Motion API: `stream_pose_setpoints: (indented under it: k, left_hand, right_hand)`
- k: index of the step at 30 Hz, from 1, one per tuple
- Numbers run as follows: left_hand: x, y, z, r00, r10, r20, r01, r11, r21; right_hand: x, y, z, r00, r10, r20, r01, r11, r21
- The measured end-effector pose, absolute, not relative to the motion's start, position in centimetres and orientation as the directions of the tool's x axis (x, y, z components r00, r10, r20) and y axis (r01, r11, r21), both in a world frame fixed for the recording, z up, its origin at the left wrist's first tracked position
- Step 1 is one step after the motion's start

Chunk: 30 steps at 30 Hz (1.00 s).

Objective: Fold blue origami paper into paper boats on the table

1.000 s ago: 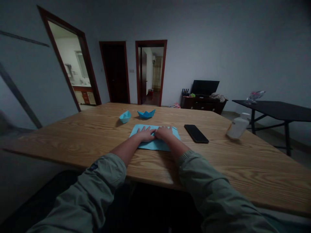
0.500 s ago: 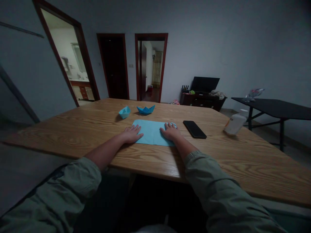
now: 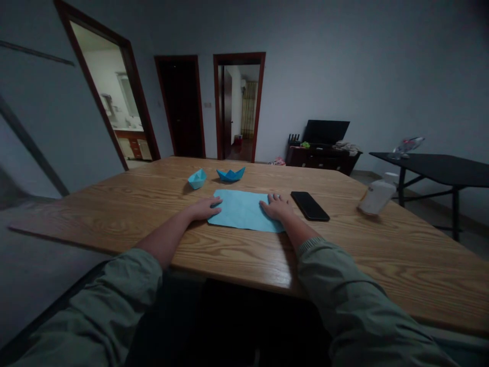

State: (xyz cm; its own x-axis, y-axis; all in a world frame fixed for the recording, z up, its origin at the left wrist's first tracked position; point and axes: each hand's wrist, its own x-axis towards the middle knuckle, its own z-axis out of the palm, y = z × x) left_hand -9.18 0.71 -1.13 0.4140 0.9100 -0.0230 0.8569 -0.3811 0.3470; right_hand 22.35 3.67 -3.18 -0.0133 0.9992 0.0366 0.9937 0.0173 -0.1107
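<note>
A light blue sheet of paper (image 3: 242, 209) lies flat on the wooden table (image 3: 114, 209) in front of me. My left hand (image 3: 206, 208) rests at the sheet's left edge with its fingers stretched out on the paper. My right hand (image 3: 277, 206) lies flat on the sheet's right edge, fingers spread. Neither hand holds anything. Beyond the sheet stand two folded paper boats, a pale blue boat (image 3: 197, 179) on the left and a darker blue boat (image 3: 230, 175) on the right.
A black phone (image 3: 309, 206) lies just right of my right hand. A white bottle (image 3: 376, 196) lies tipped near the table's right edge. A black side table (image 3: 439, 171) stands at the right, a dark cabinet (image 3: 321, 155) by the far wall.
My hands were together at the middle of the sheet; they slid apart to its left and right edges and now rest there. The view shifted slightly.
</note>
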Motion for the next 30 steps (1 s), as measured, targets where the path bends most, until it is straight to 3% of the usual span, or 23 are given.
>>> stream_pose_setpoints:
  k: [3,6,12,18,25,30]
  left_hand:
    - [-10.6,0.4,0.0,0.453,0.889,-0.067,0.777,-0.357,0.518]
    - [-11.2,-0.8,1.0,0.528,0.840,-0.126,0.732,-0.374,0.570]
    - [-10.2,-3.2,1.4,0.566,0.816,-0.121,0.771,-0.471,0.430]
    - [-9.5,-3.3,1.0,0.526,0.848,0.065,0.784,-0.513,0.348]
    - [-9.6,-2.6,0.7,0.465,0.865,0.187,0.807,-0.502,0.312]
    - [-10.4,-2.0,0.7,0.455,0.871,0.187,0.791,-0.491,0.365]
  right_hand:
    - [22.5,3.8,-3.1,-0.009,0.999,0.038,0.995,0.013,-0.103]
    - [22.7,4.1,-3.1,-0.004,0.998,0.055,0.995,0.010,-0.103]
    - [23.1,4.8,-3.2,0.008,0.998,0.060,0.996,-0.002,-0.090]
    - [23.2,4.3,-3.1,0.015,0.996,0.086,0.996,-0.007,-0.094]
    - [23.4,4.4,-3.2,0.031,0.997,0.074,0.997,-0.025,-0.077]
    - [23.4,4.5,-3.1,0.029,0.997,0.070,0.996,-0.024,-0.080]
